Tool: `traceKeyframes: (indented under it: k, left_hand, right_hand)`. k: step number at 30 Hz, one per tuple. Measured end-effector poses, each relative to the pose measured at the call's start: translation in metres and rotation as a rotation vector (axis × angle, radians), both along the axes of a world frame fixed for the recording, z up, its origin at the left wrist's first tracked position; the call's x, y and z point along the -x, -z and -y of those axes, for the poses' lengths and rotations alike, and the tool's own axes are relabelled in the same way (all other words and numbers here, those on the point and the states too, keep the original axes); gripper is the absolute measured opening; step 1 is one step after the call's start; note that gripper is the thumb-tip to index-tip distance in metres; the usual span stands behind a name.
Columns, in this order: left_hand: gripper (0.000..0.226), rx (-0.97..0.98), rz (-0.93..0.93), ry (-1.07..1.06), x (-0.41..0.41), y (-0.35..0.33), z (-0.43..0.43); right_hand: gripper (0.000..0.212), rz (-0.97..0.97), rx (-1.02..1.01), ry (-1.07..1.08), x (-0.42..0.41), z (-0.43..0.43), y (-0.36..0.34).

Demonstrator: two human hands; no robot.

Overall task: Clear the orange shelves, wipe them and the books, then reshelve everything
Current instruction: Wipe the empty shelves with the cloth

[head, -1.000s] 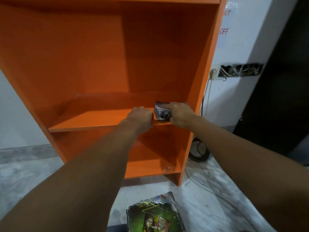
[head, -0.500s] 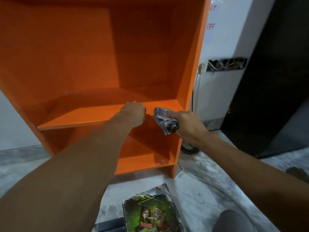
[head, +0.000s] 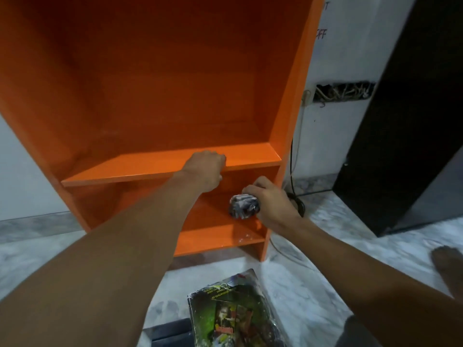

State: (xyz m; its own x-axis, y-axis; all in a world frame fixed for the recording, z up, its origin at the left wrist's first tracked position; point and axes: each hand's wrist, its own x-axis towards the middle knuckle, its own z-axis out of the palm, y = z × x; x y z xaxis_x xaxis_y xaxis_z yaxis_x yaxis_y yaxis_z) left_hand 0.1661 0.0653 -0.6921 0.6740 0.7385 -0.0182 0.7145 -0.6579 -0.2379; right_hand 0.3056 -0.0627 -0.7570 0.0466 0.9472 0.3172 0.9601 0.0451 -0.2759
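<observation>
In front of the lower compartment of the orange bookcase (head: 155,71), the right hand (head: 273,204) is now holding the crumpled grey cloth (head: 244,205), fingers clenched round it. A second ago this hand was pressing the cloth on the right end of the middle shelf (head: 140,169). Half a second ago it was just off that shelf's front edge. Now it is hanging lower, below the shelf and near the bookcase's right side panel, and I cannot tell whether the cloth is touching any surface. The left hand (head: 204,169) is staying where it was, grasping the middle shelf's front edge with fingers curled over the top and the thumb underneath. The view is sitting lower than before, so more of the marbled floor (head: 313,284) is showing, and a bare foot (head: 448,261) is coming into sight at the right.

The bottom shelf (head: 213,236) is carrying a scatter of white specks (head: 244,237) near its front right corner. A book (head: 235,314) with a green, worn cover is lying out on the floor in front of the bookcase, partly over a dark flat thing (head: 170,331) that is too cropped to identify. A black cable (head: 292,171) is hanging down the wall just beside the bookcase.
</observation>
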Motion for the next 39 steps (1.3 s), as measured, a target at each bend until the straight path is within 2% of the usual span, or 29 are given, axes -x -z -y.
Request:
traceKeyframes:
  k: [2, 4, 6, 8, 11, 12, 16, 19, 23, 26, 31, 36, 39]
  left_hand:
    - [0.052, -0.01, 0.053, 0.029, 0.005, 0.011, 0.008]
    - [0.058, -0.052, 0.185, 0.101, 0.016, 0.027, 0.016]
    - [0.061, -0.155, 0.347, 0.283, 0.029, 0.044, 0.026]
    - [0.065, -0.253, 0.417, 0.42, 0.037, 0.066, 0.035]
    - [0.068, -0.179, 0.514, 0.292, 0.034, 0.097, 0.043]
    - [0.062, -0.133, 0.579, 0.213, 0.029, 0.105, 0.045]
    - [0.01, -0.045, 0.818, 0.009, 0.011, 0.115, 0.058]
    - [0.007, 0.023, 0.791, 0.013, 0.004, 0.114, 0.069]
    - [0.026, 0.074, 0.79, -0.054, -0.004, 0.103, 0.081]
    - [0.032, 0.092, 0.755, -0.102, -0.009, 0.1, 0.089]
    - [0.018, 0.274, 0.792, -0.198, -0.017, 0.099, 0.083]
    - [0.01, 0.333, 0.877, -0.181, -0.017, 0.12, 0.064]
    - [0.014, 0.392, 0.814, -0.158, -0.011, 0.136, 0.046]
  right_hand:
    - [0.047, -0.056, -0.01, 0.025, 0.0, 0.002, -0.001]
    - [0.048, -0.054, -0.03, 0.022, -0.004, 0.001, -0.005]
    - [0.043, -0.056, -0.068, 0.032, -0.007, -0.003, -0.013]
    - [0.033, -0.097, -0.084, 0.077, -0.009, -0.008, -0.022]
    - [0.026, -0.054, -0.099, 0.082, -0.014, -0.014, -0.02]
    - [0.026, -0.045, -0.11, 0.062, -0.015, -0.014, -0.015]
    - [0.018, -0.044, -0.075, 0.041, -0.013, -0.002, 0.0]
    - [0.018, -0.027, -0.036, 0.03, -0.021, 0.01, 0.012]
    - [0.024, -0.038, -0.039, -0.004, -0.026, 0.022, 0.019]
    - [0.022, -0.036, -0.058, -0.017, -0.031, 0.026, 0.018]
    - [0.023, -0.059, -0.007, -0.009, -0.033, 0.022, 0.024]
    - [0.033, 0.019, 0.038, 0.0, -0.03, 0.004, 0.039]
    - [0.03, 0.083, 0.048, -0.003, -0.027, -0.01, 0.051]
